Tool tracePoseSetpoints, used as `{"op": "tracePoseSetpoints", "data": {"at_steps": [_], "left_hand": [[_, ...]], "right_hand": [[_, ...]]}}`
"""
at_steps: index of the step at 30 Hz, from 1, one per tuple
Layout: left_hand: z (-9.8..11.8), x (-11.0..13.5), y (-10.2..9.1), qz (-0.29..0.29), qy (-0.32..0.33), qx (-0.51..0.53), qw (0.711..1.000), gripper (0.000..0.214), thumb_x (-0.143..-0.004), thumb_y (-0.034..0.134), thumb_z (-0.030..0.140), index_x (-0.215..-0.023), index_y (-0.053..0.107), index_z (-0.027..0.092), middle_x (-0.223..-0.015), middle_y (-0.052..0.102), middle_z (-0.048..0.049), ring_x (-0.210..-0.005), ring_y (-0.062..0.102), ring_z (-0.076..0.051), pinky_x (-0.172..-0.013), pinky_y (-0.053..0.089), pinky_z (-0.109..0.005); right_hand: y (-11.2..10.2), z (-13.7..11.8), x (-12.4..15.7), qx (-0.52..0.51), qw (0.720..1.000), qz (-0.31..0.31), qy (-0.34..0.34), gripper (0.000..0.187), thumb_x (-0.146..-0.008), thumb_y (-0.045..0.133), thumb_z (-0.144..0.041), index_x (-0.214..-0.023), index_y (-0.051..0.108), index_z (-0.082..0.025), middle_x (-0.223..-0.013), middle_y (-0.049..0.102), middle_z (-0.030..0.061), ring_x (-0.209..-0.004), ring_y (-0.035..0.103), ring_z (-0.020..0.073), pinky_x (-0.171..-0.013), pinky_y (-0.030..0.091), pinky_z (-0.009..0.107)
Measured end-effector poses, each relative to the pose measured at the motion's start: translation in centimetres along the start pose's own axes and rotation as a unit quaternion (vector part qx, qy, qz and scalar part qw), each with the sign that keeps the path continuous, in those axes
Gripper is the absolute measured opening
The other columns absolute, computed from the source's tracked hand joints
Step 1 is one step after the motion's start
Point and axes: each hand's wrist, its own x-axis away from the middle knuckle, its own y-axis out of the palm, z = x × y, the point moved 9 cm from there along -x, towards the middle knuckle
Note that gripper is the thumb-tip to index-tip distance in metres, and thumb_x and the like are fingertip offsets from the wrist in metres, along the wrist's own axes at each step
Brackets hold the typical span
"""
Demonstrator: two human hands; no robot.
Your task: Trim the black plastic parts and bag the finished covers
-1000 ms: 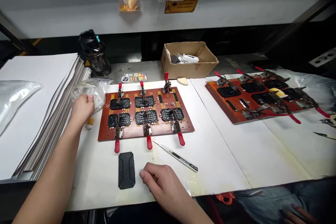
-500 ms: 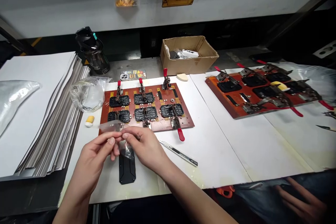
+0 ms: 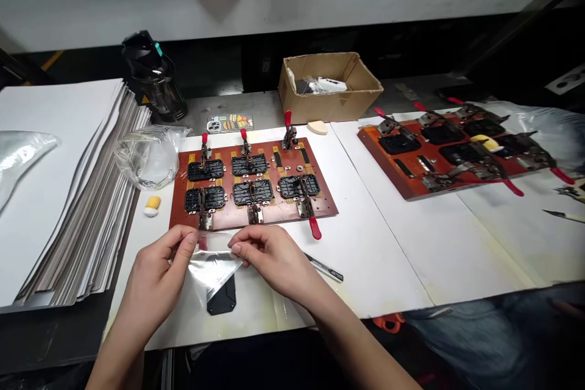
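My left hand [image 3: 158,268] and my right hand [image 3: 269,253] pinch opposite edges of a shiny, thin plastic film [image 3: 212,271], which is stretched between them. The film hangs just over a black rectangular plate [image 3: 222,297] on the white table and hides its upper part. Behind my hands lies a red-brown fixture board [image 3: 253,218] with red-handled toggle clamps, holding several black frames. My fingertips are close to its front edge. A utility knife [image 3: 325,267] lies just beyond my right hand.
A crumpled clear plastic bag [image 3: 148,157] and a yellow sponge [image 3: 152,206] lie left of the board, beside a tall paper stack [image 3: 77,195]. Behind stand a cardboard box [image 3: 331,90] and a bottle [image 3: 155,78]. A second clamp board [image 3: 411,183] lies at right.
My left hand has left the bag, and both hands now hold the film apart, spread flat over the black plate. The view has tilted slightly, shifting the scene upward.
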Motion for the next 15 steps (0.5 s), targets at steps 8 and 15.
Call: {"op": "tracePoseSetpoints", "data": {"at_steps": [8,15], "left_hand": [[0.9,0.7,2.3,-0.076,0.012,0.103,0.992,0.033,-0.100,0.060,0.051,-0.128,0.062,0.035,-0.124,0.066,0.0021,-0.114,0.061,-0.018,-0.095,0.046,-0.025],[0.4,0.1,2.7,-0.045,0.001,0.140,0.989,0.021,-0.097,0.066,0.046,-0.098,0.070,0.026,-0.097,0.070,0.0022,-0.092,0.062,-0.016,-0.081,0.047,-0.023]], "right_hand": [[0.3,-2.0,0.5,0.136,0.989,0.025,-0.047,0.041,-0.101,0.055,-0.047,-0.070,0.056,-0.019,-0.062,0.053,-0.0073,-0.059,0.046,0.0078,-0.055,0.029,0.023],[0.6,-2.4,0.6,0.081,0.995,0.012,-0.063,0.006,-0.096,0.063,-0.023,-0.092,0.067,-0.023,-0.088,0.069,-0.0055,-0.080,0.062,0.0098,-0.071,0.041,0.021]]}}
